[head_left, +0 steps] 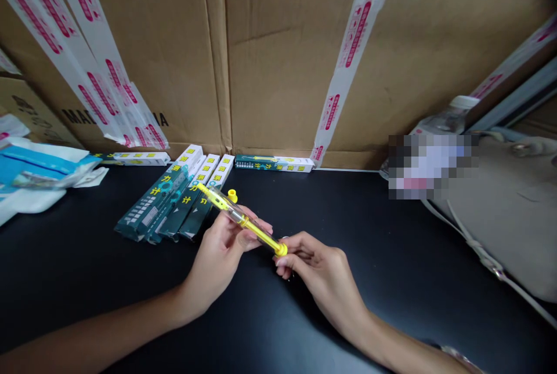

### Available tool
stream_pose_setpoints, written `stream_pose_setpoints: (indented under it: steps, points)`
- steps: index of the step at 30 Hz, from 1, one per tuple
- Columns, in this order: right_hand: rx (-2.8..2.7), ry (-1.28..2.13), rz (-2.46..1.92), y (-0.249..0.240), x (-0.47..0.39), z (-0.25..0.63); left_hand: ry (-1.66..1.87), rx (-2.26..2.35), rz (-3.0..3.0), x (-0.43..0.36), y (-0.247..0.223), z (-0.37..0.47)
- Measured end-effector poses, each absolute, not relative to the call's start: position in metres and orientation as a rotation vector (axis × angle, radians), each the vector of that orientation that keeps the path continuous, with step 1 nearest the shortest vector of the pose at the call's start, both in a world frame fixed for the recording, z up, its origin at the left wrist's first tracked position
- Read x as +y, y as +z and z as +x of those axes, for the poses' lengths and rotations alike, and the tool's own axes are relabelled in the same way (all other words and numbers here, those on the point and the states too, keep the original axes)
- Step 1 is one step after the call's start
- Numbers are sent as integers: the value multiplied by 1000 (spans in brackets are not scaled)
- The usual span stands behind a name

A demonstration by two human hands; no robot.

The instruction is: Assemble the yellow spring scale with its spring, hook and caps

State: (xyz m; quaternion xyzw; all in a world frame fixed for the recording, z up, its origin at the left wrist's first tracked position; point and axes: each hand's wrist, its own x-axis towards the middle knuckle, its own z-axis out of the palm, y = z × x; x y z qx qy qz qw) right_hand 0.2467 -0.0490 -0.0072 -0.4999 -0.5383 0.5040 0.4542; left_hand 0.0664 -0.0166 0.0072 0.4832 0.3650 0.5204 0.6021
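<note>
A clear tube with yellow parts inside (252, 225) slants from upper left to lower right above the black table. My left hand (226, 246) is closed around its middle, thumb in front. My right hand (322, 269) pinches the yellow cap at its lower right end; something thin and metallic shows at these fingertips, too small to make out. Just beyond the tube, a small yellow piece (232, 195) stands on the table. Several slim green and white boxes (161, 194) lie side by side behind my left hand.
Big taped cardboard boxes (278, 61) wall off the back of the black table (278, 327). Slim boxes (274, 163) lie along their base. Blue and white packaging (39, 171) is at the left. At the right are a plastic bottle (452, 116) and a grey bag with a strap (513, 206).
</note>
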Motion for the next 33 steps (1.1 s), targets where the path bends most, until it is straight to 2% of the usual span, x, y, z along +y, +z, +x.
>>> stream_pose_setpoints:
  steps: [12, 25, 33]
  points:
    - [-1580, 1110, -1308, 0, -51, 248, 1208, 811, 1383, -21, 4, 62]
    - [-2137, 226, -1297, -8, -63, 241, 1246, 659, 1248, -37, 4, 72]
    - [-2214, 240, -1175, -9, -65, 243, 1178, 627, 1200, -38, 5, 72]
